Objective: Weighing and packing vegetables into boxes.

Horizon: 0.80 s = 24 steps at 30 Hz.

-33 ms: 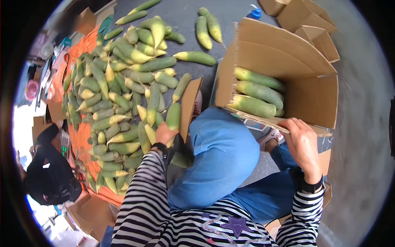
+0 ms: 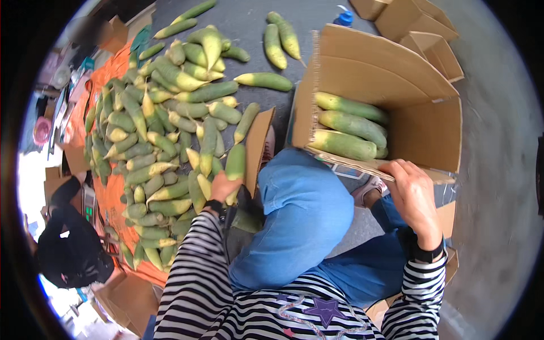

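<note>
My left hand [image 2: 225, 186] is closed around the lower part of a green radish [image 2: 236, 161] at the right side of a large radish pile [image 2: 164, 150]. This radish stands nearly lengthwise, its pale end toward me. On the right, a tilted cardboard box [image 2: 391, 65] opens toward me with several radishes [image 2: 351, 127] lying side by side in it. My right hand [image 2: 409, 190] grips the box's near edge, fingers over the rim and thumb hidden. Beside the left hand, a cardboard flap [image 2: 259, 144] stands by my shoe.
An orange sheet [image 2: 116, 195] lies under the pile. Loose radishes [image 2: 276, 48] rest on the dark floor beyond. Open cartons [image 2: 416, 22] and a blue bottle [image 2: 343, 18] stand at the back right. A person in black [image 2: 73, 243] is at the far left, near a scale [image 2: 89, 204].
</note>
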Each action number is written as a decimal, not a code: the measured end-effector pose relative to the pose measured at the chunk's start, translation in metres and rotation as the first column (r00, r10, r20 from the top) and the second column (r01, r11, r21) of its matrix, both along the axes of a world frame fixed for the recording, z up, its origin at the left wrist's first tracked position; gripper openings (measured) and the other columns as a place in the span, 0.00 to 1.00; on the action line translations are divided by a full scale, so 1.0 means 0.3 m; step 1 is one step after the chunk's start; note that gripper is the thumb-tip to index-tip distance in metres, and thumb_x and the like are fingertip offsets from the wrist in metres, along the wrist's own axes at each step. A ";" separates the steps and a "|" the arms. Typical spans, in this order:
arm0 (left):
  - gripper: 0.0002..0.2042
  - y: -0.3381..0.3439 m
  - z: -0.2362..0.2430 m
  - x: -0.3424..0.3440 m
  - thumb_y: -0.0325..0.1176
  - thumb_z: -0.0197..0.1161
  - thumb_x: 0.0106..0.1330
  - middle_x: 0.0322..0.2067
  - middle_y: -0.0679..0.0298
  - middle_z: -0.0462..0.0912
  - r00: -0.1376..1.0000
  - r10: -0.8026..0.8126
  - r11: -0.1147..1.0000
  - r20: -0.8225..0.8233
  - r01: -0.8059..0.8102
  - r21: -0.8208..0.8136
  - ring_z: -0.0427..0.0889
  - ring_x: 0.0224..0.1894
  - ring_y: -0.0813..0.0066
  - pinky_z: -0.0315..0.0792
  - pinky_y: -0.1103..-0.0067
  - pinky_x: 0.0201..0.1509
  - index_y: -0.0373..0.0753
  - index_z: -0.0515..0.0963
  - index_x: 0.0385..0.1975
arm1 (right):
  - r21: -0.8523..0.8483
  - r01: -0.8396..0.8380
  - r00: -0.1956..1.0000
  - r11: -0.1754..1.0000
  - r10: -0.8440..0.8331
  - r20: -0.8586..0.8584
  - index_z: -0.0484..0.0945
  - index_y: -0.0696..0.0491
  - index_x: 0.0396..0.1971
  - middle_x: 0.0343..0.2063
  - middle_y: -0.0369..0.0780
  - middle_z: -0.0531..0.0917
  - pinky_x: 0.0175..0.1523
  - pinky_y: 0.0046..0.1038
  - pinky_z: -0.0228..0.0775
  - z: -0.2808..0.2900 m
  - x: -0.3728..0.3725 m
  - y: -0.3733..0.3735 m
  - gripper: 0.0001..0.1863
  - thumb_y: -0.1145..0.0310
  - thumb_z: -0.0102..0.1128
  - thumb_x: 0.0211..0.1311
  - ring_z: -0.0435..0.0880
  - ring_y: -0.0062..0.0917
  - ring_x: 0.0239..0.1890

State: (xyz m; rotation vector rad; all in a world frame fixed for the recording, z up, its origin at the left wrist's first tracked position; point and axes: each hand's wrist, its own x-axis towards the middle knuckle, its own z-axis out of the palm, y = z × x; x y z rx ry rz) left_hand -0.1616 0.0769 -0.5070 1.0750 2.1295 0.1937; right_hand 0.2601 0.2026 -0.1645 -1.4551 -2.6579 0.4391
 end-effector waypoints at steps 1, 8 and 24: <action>0.30 0.006 0.036 -0.034 0.54 0.72 0.54 0.38 0.49 0.87 0.980 0.075 0.997 0.185 -0.068 -0.046 0.87 0.41 0.58 0.77 0.67 0.44 0.27 0.81 0.42 | -0.001 -0.007 1.000 1.000 0.007 0.004 0.80 0.56 0.39 0.35 0.45 0.83 0.46 0.39 0.75 -0.006 0.004 -0.001 0.09 0.75 0.62 0.57 0.82 0.43 0.40; 0.22 0.005 0.550 -0.048 0.37 0.66 0.67 0.48 0.60 0.83 0.667 0.288 0.919 0.687 -0.394 -0.003 0.82 0.48 0.74 0.75 0.79 0.51 0.30 0.76 0.57 | 0.052 -0.057 0.998 0.997 0.056 0.013 0.80 0.55 0.39 0.31 0.42 0.82 0.45 0.38 0.76 -0.052 0.040 -0.011 0.20 0.74 0.72 0.41 0.82 0.41 0.38; 0.31 0.844 1.229 0.834 0.47 0.73 0.53 0.40 0.46 0.84 0.350 -0.910 0.293 -0.222 0.922 0.253 0.84 0.44 0.48 0.77 0.64 0.49 0.29 0.75 0.50 | 0.203 -0.093 0.995 0.975 0.096 -0.005 0.75 0.53 0.32 0.27 0.40 0.80 0.41 0.35 0.77 -0.096 0.044 -0.019 0.08 0.74 0.63 0.51 0.83 0.37 0.34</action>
